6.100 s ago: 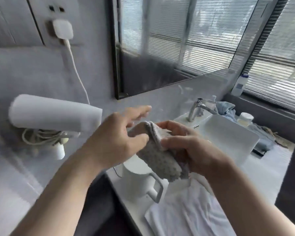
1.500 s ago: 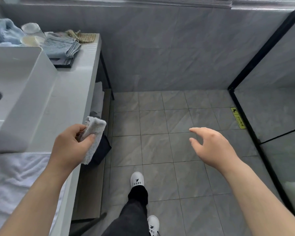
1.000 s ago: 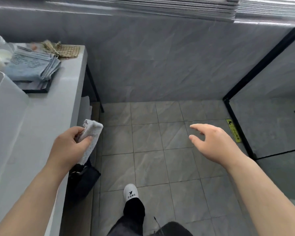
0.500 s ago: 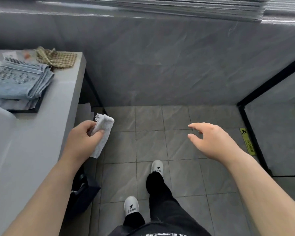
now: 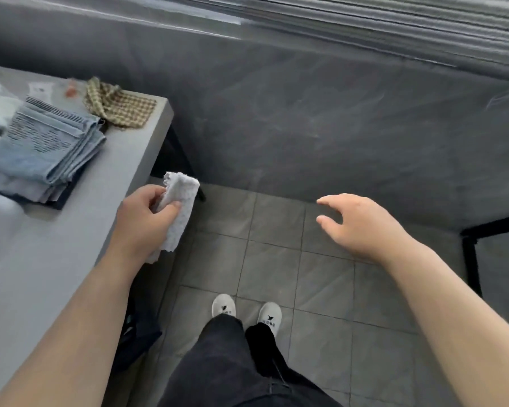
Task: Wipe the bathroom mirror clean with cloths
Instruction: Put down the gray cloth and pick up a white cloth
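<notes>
Cloth: where is it, and what holds it? asks the reader.

Legend: It is in the left hand, in the air just off the table edge and above the floor. Thumb and curled fingers pinch it near its upper end.

Reader: Why is it folded and held so?

Legend: Probably to make a thick strip with a flat face for wiping. A pinch near the top leaves most of that face free. It touches neither table nor floor, which would spare it dirt.

Reader: Which way does it run?

Legend: Its long axis lies nearly top to bottom in the view, leaning slightly. The folded upper end points away from the person, toward the wall. The lower end hangs toward the floor, below the palm.

Reader: And the other hand?

Legend: The right hand hangs over the floor, well apart from the cloth, fingers spread and loosely bent, holding nothing. It is likely free for a second cloth, since folded towels lie on the table nearby, or simply for balance. No mirror is in view, so the step appears to be carrying, not wiping.
</notes>
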